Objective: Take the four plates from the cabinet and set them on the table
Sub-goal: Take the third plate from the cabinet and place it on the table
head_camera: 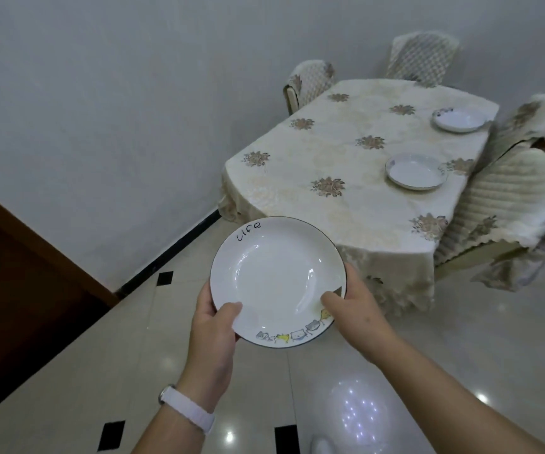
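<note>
Left hand (213,326) and right hand (353,306) pinch white plate (274,276) by near rim, thumbs on top, held above glossy tiled floor (428,348), short of table. Table (346,158) under cream flowered cloth, against pale wall (117,109). Near plate (416,172) and far plate (460,119) lie along its right edge, well apart. Covered chairs (513,198) around. Dark wooden panel (25,273) at left.
</note>
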### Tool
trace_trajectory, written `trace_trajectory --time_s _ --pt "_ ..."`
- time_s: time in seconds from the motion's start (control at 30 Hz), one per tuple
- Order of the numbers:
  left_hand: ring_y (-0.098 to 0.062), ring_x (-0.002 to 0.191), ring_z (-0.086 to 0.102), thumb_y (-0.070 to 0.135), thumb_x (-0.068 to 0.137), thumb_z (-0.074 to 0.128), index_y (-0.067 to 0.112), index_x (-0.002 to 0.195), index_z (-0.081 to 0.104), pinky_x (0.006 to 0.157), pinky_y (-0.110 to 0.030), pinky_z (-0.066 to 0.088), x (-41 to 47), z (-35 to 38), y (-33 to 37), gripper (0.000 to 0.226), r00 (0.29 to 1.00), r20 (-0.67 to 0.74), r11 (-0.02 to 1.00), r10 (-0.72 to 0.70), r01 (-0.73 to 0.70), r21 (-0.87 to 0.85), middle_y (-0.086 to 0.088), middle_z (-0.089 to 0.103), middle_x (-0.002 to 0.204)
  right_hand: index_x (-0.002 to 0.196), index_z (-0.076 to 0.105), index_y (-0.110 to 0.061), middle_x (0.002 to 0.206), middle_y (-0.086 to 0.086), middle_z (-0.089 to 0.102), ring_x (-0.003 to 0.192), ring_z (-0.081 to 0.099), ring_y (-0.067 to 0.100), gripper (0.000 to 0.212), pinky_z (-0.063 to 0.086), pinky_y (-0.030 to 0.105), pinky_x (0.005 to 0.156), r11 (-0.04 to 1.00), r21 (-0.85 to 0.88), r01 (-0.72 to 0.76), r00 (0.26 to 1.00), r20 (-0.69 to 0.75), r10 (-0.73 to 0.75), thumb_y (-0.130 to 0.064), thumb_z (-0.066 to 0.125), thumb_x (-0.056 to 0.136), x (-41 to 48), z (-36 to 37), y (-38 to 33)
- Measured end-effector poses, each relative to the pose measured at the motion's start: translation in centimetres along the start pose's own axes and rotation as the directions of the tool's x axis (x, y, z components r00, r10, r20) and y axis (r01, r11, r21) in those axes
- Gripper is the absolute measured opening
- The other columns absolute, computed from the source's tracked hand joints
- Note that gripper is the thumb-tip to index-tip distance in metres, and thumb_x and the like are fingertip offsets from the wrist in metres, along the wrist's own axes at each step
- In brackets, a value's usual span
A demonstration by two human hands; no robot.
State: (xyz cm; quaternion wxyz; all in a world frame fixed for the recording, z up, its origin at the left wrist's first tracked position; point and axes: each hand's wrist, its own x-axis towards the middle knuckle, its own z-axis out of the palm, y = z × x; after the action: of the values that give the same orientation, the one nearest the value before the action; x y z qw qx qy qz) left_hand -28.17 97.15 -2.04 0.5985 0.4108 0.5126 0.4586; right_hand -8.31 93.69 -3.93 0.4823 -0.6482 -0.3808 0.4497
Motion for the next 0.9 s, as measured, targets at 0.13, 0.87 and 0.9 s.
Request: trace_trajectory --time_s 0.13,0.87,0.9 --pt "-0.017 0.100 0.068 -0.008 0.089 0.044 0.043 0.111 0.064 0.078 -0.036 0.052 4.1 0.2 1.1 0.060 1.000 -0.012 1.000 0.012 -0.012 -0.013 0.007 0.072 0.111 0.124 0.053 -0.030 0.108 -0.007 0.065 0.099 0.062 0.010 0.057 0.048 0.025 0.078 0.999 -0.039 0.010 1.000 0.016 -0.009 -0.017 0.050 0.068 4.0 0.9 -0.9" --pt "-0.015 0.097 0.068 -0.006 0.089 0.046 0.032 0.123 0.059 0.066 -0.029 0.054 43.0 -7.5 11.0 0.053 0.980 0.196 0.997 -0.036 0.049 -0.059 0.006 0.072 0.112 0.127 0.046 -0.028 0.109 -0.011 0.060 0.098 0.058 0.009 0.051 0.051 0.029 0.076 0.973 -0.231 -0.026 0.988 -0.154 -0.010 -0.015 0.053 0.078 35.8 17.3 -12.6" --pt "-0.016 0.099 0.068 -0.006 0.089 0.046 0.030 0.126 0.058 0.067 -0.030 0.054 44.5 -7.6 11.5 0.053 0.975 0.218 0.998 -0.032 0.045 -0.053 0.005 0.071 0.114 0.126 0.046 -0.029 0.108 -0.011 0.060 0.099 0.058 0.010 0.052 0.051 0.033 0.079 0.969 -0.246 -0.023 0.987 -0.160 -0.017 -0.018 0.053 0.076 37.0 17.6 -13.2"
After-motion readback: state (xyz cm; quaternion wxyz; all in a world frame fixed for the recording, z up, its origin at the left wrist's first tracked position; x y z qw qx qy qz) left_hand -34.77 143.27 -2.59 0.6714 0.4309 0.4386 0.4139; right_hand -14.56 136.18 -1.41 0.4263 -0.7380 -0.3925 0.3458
